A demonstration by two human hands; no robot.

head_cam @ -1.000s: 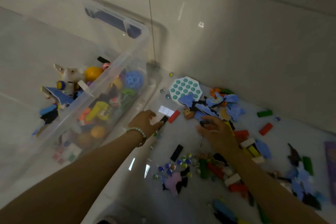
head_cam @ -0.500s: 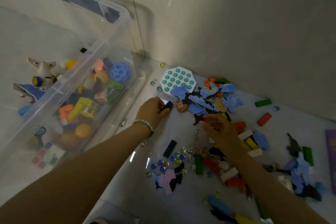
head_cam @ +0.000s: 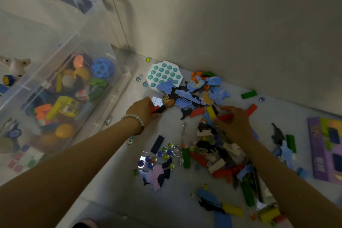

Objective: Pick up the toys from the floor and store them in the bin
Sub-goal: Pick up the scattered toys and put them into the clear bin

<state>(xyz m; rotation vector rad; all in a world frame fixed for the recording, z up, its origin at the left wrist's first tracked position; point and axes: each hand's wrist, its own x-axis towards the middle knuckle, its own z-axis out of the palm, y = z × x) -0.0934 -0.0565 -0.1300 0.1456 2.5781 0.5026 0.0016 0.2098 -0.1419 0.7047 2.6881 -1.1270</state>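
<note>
Pinching a red block [head_cam: 154, 109] in the left hand [head_cam: 143, 112], curling the right hand [head_cam: 236, 125] over another, grasp unclear; likely light, rigid, easiest taken across the long sides.

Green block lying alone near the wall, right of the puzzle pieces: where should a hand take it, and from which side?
Pinch the green block across its two long sides, near the middle, coming down from above. It lies flat on the floor, long and narrow, nothing touching it, so both long sides look free. The wall stands close behind, likely blocking a low approach from there.
</note>
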